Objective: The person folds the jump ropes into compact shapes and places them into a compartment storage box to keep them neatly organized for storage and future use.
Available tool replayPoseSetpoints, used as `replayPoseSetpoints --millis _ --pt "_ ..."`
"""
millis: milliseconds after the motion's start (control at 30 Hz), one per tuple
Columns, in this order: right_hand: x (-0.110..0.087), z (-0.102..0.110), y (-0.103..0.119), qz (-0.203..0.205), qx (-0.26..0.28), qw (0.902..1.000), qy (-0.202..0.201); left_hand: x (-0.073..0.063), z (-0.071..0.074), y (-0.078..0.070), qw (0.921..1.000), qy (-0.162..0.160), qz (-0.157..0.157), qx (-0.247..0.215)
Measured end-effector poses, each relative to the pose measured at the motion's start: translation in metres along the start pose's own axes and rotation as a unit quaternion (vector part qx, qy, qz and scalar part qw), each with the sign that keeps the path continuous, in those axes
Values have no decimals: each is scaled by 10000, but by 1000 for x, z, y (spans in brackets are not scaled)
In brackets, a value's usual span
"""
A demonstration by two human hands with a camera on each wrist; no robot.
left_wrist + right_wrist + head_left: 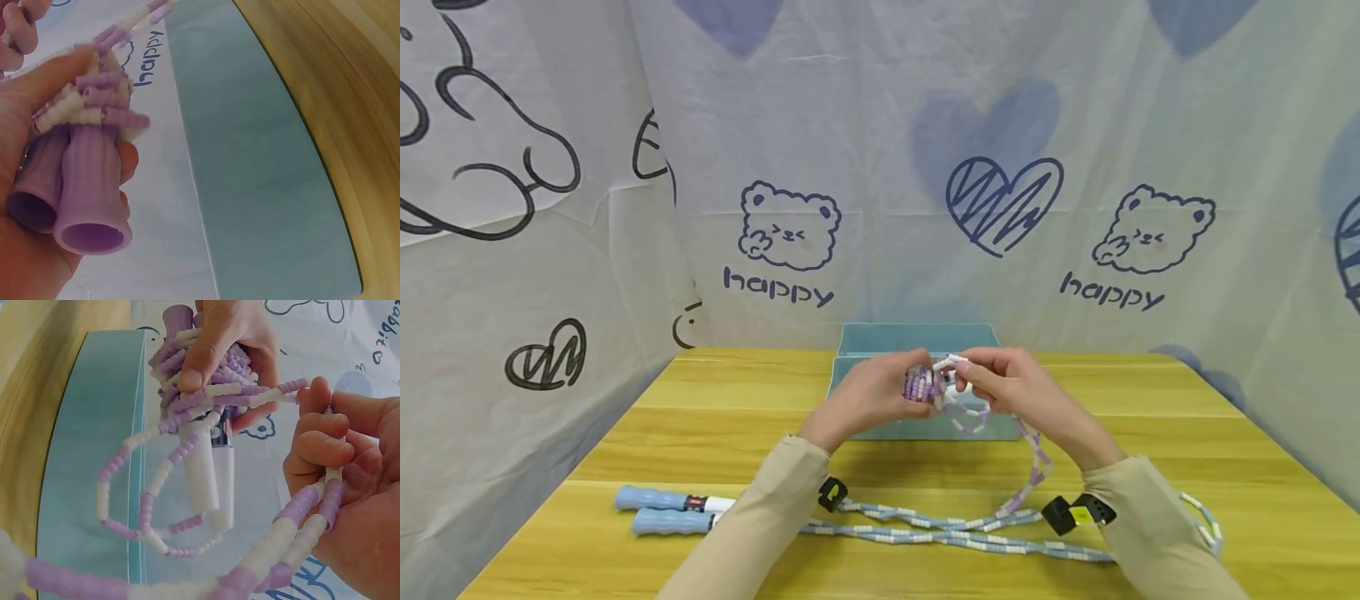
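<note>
Purple-and-white jump rope (918, 386) bunches around its handles (94, 169) mid-frame, gripped in my left hand (877, 390); my right hand (1017, 382) pinches a loose length (269, 544). Loosening my grip could let everything unravel, and trailing slack might snag the blue rope (928, 538), lower centre.

- The purple-and-white beaded rope (228, 389) is strung with ribbed, faintly glossy plastic pieces.
- Its flared purple handles (92, 169) are moulded in fluted, satin plastic; the white cylindrical stems (199, 472) are finished smooth.
- The pale-blue contoured handles (672, 522) are finished matt.
- The teal rectangular box (250, 156) is surfaced smooth and matt.
- The yellow-brown bench (1187, 467) is wood-grained, lightly sheened.
- The white printed cloth backdrop (887, 167) is creased.
</note>
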State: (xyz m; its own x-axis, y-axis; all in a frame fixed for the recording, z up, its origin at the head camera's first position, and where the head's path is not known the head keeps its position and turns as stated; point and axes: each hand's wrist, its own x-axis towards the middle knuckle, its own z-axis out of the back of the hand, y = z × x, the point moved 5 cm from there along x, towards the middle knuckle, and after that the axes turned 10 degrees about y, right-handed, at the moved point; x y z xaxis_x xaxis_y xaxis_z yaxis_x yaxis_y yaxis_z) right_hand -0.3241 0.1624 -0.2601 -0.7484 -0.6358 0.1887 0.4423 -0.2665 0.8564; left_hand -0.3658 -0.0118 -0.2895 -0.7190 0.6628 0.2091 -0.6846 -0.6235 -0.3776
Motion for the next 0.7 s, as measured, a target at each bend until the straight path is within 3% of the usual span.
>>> replayPoseSetpoints --millis 433,700 --pt "-2 -1 0 289 -68 9995 -63 1 -7 0 9981 254 -73 -552" --pt "-3 5 0 101 -59 9987 -486 0 -7 1 9990 237 -82 -372"
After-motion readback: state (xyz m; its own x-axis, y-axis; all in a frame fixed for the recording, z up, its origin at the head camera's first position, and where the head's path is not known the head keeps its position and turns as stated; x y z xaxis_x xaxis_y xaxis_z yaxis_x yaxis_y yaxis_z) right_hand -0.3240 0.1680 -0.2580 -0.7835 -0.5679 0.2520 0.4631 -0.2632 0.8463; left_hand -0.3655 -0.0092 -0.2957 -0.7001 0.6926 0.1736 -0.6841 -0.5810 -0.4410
